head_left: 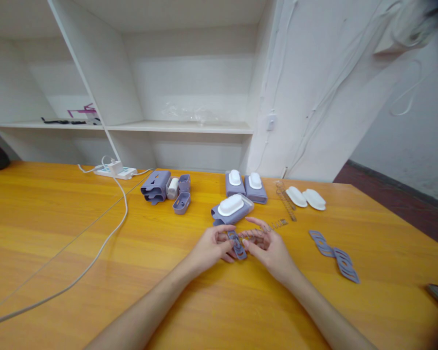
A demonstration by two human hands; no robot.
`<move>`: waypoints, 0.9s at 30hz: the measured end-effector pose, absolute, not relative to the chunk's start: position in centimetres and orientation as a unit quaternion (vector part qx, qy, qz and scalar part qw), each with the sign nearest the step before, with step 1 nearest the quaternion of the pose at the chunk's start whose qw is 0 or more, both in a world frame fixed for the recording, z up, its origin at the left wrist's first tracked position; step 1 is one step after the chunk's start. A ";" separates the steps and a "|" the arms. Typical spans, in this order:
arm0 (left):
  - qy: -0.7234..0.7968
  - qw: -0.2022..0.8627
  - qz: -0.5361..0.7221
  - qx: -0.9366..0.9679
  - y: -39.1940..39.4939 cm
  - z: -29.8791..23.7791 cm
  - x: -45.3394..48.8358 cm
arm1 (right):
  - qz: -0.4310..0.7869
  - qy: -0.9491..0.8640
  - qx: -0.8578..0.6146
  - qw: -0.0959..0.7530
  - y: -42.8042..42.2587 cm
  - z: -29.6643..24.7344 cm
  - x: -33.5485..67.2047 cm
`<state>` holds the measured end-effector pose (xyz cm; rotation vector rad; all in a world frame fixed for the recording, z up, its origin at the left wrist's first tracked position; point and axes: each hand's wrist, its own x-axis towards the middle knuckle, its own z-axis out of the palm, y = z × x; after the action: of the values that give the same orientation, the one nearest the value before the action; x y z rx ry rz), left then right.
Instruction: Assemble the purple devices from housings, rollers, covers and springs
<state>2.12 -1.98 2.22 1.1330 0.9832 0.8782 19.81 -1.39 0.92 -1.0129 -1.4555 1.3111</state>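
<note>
My left hand (212,248) is closed on a flat purple plastic plate (237,244) with curved slots, held tilted above the table. My right hand (272,250) pinches a long metal coil spring (275,226), whose near end meets the plate; its far end sticks out to the right past my fingers. Just beyond my hands lies a purple housing with a white oval cap (231,205) on it. To the right, two more slotted purple plates (345,265) lie end to end on the table.
Behind stand two capped purple housings (255,188). More springs (287,203) and two white oval caps (315,199) lie at the right. Purple housings (156,186) and small purple cups (181,203) sit left. A white cable (126,209) runs from a power strip (122,172).
</note>
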 end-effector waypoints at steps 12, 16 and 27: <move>0.433 0.648 0.385 0.494 -2.0 2.3 2.1 | 0.542 -0.579 -0.403 0.456 -1.5 1.0 19.9; 0.435 0.648 0.387 0.491 -2.0 2.2 2.1 | 0.540 -0.582 -0.405 0.454 -1.4 1.1 19.8; 0.444 0.639 0.408 0.478 -1.9 1.8 2.5 | 0.459 -0.642 -0.425 0.443 -1.6 0.3 19.6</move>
<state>2.46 -1.90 1.76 1.0903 1.0136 0.9314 19.62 -1.62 0.35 -1.0540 -1.5918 1.1388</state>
